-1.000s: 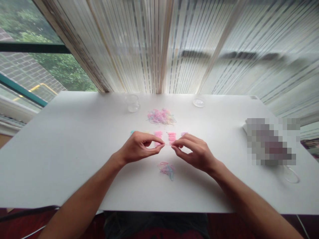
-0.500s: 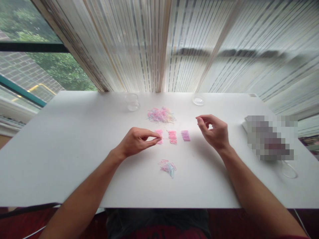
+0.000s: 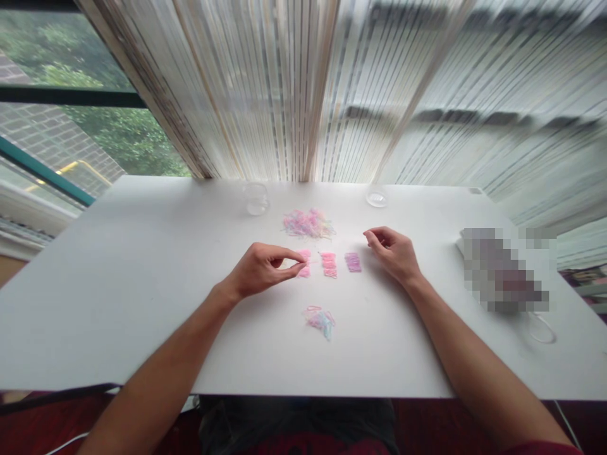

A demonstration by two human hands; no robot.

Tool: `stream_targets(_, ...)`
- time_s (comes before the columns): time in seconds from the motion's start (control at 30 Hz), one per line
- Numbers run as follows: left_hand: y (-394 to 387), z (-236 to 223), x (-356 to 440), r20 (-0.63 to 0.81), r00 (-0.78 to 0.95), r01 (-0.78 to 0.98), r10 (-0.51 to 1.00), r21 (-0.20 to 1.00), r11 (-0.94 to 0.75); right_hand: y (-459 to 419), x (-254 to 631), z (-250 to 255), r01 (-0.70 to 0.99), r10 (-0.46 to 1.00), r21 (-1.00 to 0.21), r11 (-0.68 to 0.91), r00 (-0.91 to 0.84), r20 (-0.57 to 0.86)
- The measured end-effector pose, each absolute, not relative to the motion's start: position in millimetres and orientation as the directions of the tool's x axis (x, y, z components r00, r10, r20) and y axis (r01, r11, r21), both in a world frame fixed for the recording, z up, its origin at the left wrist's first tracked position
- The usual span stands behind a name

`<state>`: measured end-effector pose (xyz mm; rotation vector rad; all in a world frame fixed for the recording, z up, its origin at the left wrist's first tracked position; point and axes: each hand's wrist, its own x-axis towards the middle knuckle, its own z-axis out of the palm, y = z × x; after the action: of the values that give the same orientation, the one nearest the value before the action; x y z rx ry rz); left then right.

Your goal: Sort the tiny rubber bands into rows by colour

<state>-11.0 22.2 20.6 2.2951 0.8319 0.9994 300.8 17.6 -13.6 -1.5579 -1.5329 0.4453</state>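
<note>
Thumb and forefinger of my left hand [image 3: 263,268] are pinched on a thin pink rubber band [image 3: 313,261], whose end sticks out to the right. Just beneath those fingertips lies a pink row of bands [image 3: 305,254], partly covered. To its right are a second pink row [image 3: 329,264] and a purple row [image 3: 353,262]. My right hand [image 3: 391,249] hovers right of the purple row, its thumb and forefinger closed together; anything between them is too small to make out. A loose pastel heap of rubber bands [image 3: 308,224] lies behind the rows, and a smaller pile [image 3: 320,321] lies in front.
A clear round container [image 3: 257,200] stands at the back left of the white table [image 3: 118,284]. Its likely lid, a clear shallow disc [image 3: 376,199], lies at the back right. A blurred-out object [image 3: 505,268] with a white loop sits far right. Striped curtains hang behind.
My right hand has moved left and a little lower, nearer the purple row. My left hand keeps its pinch in almost the same spot. The camera view has shifted slightly.
</note>
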Motion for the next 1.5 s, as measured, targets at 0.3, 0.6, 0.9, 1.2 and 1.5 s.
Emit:
stream_targets(0.3,29,35,-25,0.352,0.508,0.384,0.786,0.724,-0.573,18,301,-14,0.61,0.945,-0.783,0.12,0.173,0.279)
stream_targets(0.6,-2,42,-35,0.342,0.414,0.467,0.844,0.716,-0.519,18,302,-13,0.585,0.947,-0.794,0.164,0.133,0.294)
stream_targets(0.9,-31,19,-17,0.386,0.272,0.566,0.881,0.677,-0.471,18,303,-13,0.567,0.946,-0.801,0.19,0.114,0.304)
stream_targets(1.2,-46,3,-23,0.391,0.273,0.694,0.879,0.553,-0.461,17,302,-12,0.564,0.938,-0.8,0.206,0.12,0.326)
stream_targets(1.5,-61,-4,-24,0.435,0.283,0.682,0.855,0.536,-0.498,-10,278,21,0.598,0.935,-0.73,0.33,-0.105,0.337)
